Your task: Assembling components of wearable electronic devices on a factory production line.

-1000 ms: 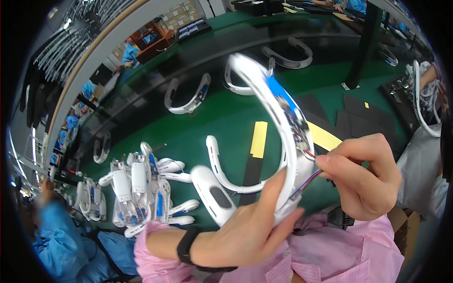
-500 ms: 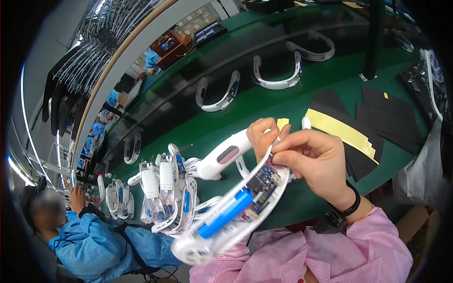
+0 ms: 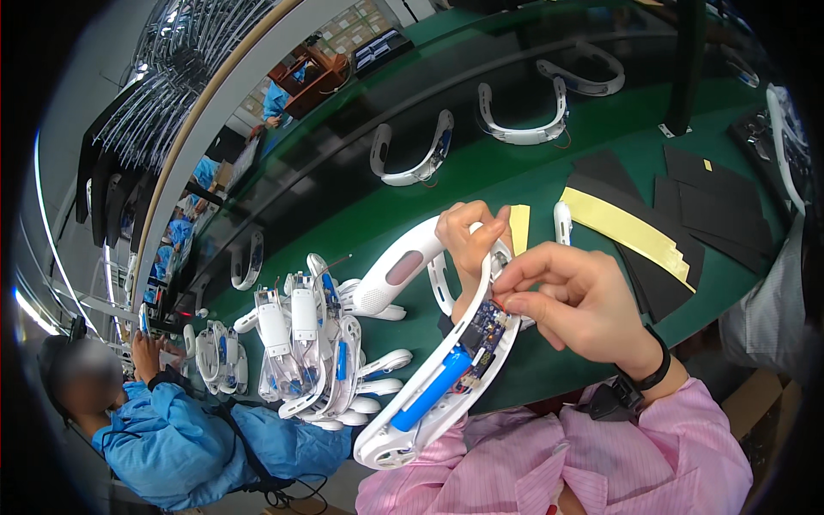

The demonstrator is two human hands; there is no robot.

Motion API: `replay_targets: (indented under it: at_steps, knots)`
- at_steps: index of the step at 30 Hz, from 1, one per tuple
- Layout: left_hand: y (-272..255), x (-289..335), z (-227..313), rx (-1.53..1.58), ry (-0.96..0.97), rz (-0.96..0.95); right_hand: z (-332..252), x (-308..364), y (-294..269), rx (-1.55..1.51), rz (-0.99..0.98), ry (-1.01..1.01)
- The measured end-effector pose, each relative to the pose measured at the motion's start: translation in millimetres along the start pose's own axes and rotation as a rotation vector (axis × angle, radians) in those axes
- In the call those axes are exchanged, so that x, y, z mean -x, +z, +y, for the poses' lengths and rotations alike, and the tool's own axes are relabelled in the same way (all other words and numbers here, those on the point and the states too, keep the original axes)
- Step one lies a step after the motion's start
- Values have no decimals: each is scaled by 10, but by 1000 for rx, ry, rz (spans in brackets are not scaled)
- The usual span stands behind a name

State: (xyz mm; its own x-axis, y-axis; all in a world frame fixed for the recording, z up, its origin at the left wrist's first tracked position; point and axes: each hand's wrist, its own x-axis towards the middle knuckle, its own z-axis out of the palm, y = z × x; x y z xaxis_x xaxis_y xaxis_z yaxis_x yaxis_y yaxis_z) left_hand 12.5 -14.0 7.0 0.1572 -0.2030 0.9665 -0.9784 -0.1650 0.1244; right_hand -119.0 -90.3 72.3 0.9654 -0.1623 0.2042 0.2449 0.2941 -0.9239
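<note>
A white U-shaped neckband housing (image 3: 386, 436) is held up in front of me, its near arm uncovered. Inside that arm sit a blue cylindrical battery (image 3: 431, 391) and a dark circuit board (image 3: 487, 335) with small parts. My left hand (image 3: 470, 245) grips the curved middle of the neckband, its fingers closed round it. At the upper end of the board, my right hand (image 3: 584, 300) pinches with thumb and forefinger. A bit of red shows by those fingertips; what they hold is too small to make out. The neckband's other arm, with a dark oval window, points left.
Left of my hands lies a pile of similar white neckbands (image 3: 300, 343). More neckbands (image 3: 524, 133) stand farther back on the green table (image 3: 481, 184). Black sheets (image 3: 712, 206) and yellow strips (image 3: 627, 227) lie at right. A co-worker in blue (image 3: 172, 438) sits at left.
The uncovered arm of the neckband has swung slightly right and steadied. Both hands stay at it, the right fingers still pinching near the board. My view has shifted a little.
</note>
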Motion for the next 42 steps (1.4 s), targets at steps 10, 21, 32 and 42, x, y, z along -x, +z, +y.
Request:
replay_targets:
  at_steps: [10,21,32,42]
  knots:
    - [50,165,-233,-45,41,64,-14,-9,-85,-89,-103,296]
    - [-364,213,-505,-89,168,201,348,122,360,324,35,-109]
    - [-741,234,-542,117,118,-125,394,20,566,99,-110,421]
    - [-1594,-39,-1744,221,-589,-911,1321,733,2,299,751,112]
